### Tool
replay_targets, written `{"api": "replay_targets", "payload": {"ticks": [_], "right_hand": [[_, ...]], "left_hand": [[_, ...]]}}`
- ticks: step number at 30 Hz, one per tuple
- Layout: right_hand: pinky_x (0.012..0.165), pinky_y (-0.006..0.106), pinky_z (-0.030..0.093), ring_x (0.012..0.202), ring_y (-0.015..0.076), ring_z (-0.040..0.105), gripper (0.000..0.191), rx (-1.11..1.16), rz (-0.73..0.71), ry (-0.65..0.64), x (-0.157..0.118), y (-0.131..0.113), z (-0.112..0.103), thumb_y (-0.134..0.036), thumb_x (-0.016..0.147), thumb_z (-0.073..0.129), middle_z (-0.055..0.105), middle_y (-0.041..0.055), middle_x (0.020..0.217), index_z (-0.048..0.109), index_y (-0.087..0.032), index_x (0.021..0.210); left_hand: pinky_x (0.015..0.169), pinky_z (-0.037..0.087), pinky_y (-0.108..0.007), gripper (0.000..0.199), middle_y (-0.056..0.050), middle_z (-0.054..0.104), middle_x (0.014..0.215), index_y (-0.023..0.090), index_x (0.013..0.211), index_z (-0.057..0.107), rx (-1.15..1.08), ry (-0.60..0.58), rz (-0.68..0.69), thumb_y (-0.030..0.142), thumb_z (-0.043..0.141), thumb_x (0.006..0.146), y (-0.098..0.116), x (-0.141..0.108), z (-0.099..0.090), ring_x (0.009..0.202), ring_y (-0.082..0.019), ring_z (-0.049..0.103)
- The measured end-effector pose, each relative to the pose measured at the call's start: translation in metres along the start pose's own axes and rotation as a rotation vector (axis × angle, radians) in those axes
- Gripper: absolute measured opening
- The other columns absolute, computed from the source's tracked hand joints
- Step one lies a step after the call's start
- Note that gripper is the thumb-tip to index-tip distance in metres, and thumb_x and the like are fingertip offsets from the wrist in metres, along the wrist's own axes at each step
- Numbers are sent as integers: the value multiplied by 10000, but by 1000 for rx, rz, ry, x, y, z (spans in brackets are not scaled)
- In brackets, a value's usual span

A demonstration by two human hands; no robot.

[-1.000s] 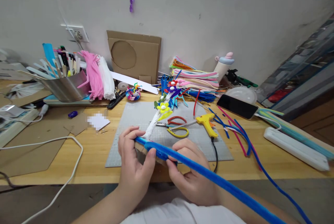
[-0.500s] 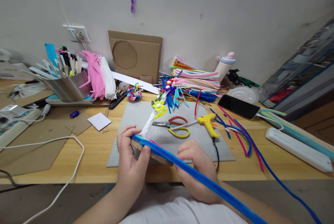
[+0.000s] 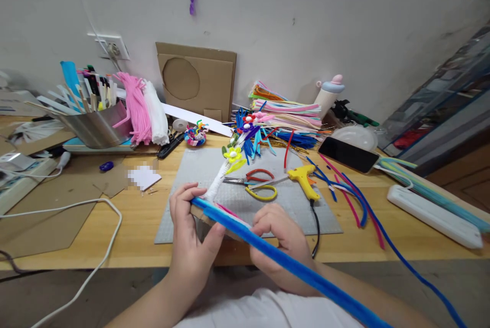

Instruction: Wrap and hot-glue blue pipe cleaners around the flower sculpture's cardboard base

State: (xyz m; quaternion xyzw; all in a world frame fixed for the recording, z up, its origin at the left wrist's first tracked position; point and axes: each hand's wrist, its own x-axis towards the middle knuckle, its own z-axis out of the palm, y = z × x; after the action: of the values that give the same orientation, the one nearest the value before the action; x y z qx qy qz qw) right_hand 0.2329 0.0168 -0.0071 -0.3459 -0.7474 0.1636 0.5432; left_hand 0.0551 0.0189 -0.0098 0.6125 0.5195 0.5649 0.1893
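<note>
A long blue fuzzy strip [image 3: 298,263] runs along the edge of a cardboard base and past my right wrist toward the lower right. My left hand [image 3: 193,236] grips the base's left end, its thumb against the strip. The fingers of my right hand [image 3: 281,246] are pinched at the base's right end, beside the strip. From the base rises a white wrapped stem [image 3: 217,181] with a yellow flower [image 3: 233,154] and purple and red flowers above it. Pliers [image 3: 262,185] with red and yellow handles lie beyond on the grey mat [image 3: 187,175], left of a yellow glue gun [image 3: 304,180].
Bundles of pipe cleaners [image 3: 287,111] lie at the back. To the right are a black phone [image 3: 348,154] and a white power strip [image 3: 434,216]. A metal holder [image 3: 95,126] with sticks stands at the left, near a white cable [image 3: 111,246].
My right hand has shifted slightly left along the base. My left thumb has moved a little lower, off the top of the strip. The whole view has shifted slightly.
</note>
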Motion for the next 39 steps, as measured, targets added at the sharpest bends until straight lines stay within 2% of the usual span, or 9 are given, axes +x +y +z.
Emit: {"api": "replay_targets", "payload": {"ticks": [4, 11, 20, 24, 28, 30, 33, 36, 39], "right_hand": [[658, 309, 461, 684, 159, 599, 167, 23, -14, -37, -2, 2, -2, -66, 788, 580, 616, -13, 744, 553, -231, 791], [673, 334, 489, 746, 191, 612, 170, 21, 5, -37, -19, 16, -6, -113, 796, 600, 644, 27, 834, 579, -227, 920], [606, 311, 418, 625, 151, 561, 151, -64, -86, -34, -9, 12, -4, -102, 827, 553, 598, -18, 696, 499, -237, 786], [653, 333, 445, 694, 170, 586, 159, -66, -102, -77, -6, 8, -10, -81, 798, 554, 630, 9, 775, 537, -225, 862], [770, 376, 511, 896, 225, 622, 320, -29, -149, -90, 2, 1, -14, -114, 809, 602, 651, 84, 998, 581, -190, 1119], [788, 374, 517, 919, 226, 628, 374, -23, -198, -148, 5, 0, -12, -116, 834, 618, 663, 101, 1045, 584, -176, 1201], [763, 356, 514, 881, 207, 638, 348, 0, -220, -168, 7, 1, -8, -96, 868, 607, 685, 96, 1028, 606, -177, 1206], [755, 354, 511, 874, 202, 642, 330, 16, -203, -163, 7, 2, -6, -93, 873, 612, 690, 91, 1017, 612, -175, 1192], [742, 346, 505, 870, 199, 641, 299, 11, -192, -158, 6, 2, -6, -91, 877, 612, 693, 83, 1008, 610, -176, 1165]], "left_hand": [[1062, 359, -460, 379, -80, 442, 1278, 263, 1171, 462, 53, 27, 0, 357, 615, 837, 1, 1, 3, 1290, -285, 420], [1103, 320, -475, 388, -75, 439, 1279, 270, 1176, 451, 39, 31, -5, 280, 608, 821, -1, 1, 2, 1317, -286, 395], [1083, 338, -465, 366, -76, 439, 1269, 262, 1159, 456, 53, 27, 0, 282, 599, 823, 2, 2, 5, 1304, -281, 404], [1079, 329, -470, 369, -75, 431, 1280, 269, 1168, 453, 50, 22, -1, 286, 602, 830, 2, 2, 3, 1302, -283, 399], [1079, 321, -486, 372, -75, 424, 1284, 271, 1174, 459, 53, 7, -9, 345, 616, 845, 2, 1, 4, 1288, -292, 403], [1087, 316, -488, 375, -73, 424, 1291, 275, 1179, 462, 63, 2, -2, 381, 620, 856, 3, 1, 4, 1288, -292, 406], [1110, 303, -479, 436, -75, 413, 1330, 287, 1221, 454, 57, -29, 29, 456, 634, 862, 2, 1, 3, 1325, -291, 384], [1136, 290, -479, 639, -84, 386, 1387, 305, 1311, 442, -25, -78, 53, 625, 660, 803, -3, 1, 0, 1373, -309, 343], [1156, 271, -506, 883, -92, 350, 1445, 332, 1398, 423, -160, -111, 37, 794, 646, 678, -8, 2, -2, 1409, -347, 303]]}}
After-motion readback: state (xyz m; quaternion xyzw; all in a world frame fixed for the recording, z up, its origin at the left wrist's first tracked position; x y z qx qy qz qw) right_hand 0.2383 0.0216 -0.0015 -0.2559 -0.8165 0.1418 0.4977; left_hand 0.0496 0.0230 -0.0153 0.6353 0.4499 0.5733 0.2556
